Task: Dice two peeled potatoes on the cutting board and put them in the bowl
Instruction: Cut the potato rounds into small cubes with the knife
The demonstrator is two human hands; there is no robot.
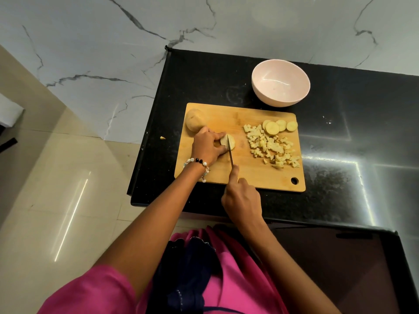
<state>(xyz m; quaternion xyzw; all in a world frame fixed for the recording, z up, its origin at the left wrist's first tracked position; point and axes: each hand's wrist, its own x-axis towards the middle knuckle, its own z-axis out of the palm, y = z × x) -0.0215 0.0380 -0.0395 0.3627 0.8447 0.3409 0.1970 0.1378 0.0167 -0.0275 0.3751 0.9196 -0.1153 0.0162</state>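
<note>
A wooden cutting board [247,177] lies on the black counter. My left hand [207,146] grips a potato piece [228,141] at the board's left middle. My right hand [241,198] holds a knife [230,152] with the forefinger along its spine; the blade stands in the potato piece. A whole potato [194,120] sits at the board's far left corner. Several potato dice [272,147] are heaped on the right side, with three round slices [280,126] behind them. The pink bowl [280,86] stands empty behind the board.
The black counter [340,137] ends at its left edge close to the board, with a tiled floor [68,177] below. A small potato scrap [162,138] lies on the counter left of the board. A marble wall [113,41] rises behind.
</note>
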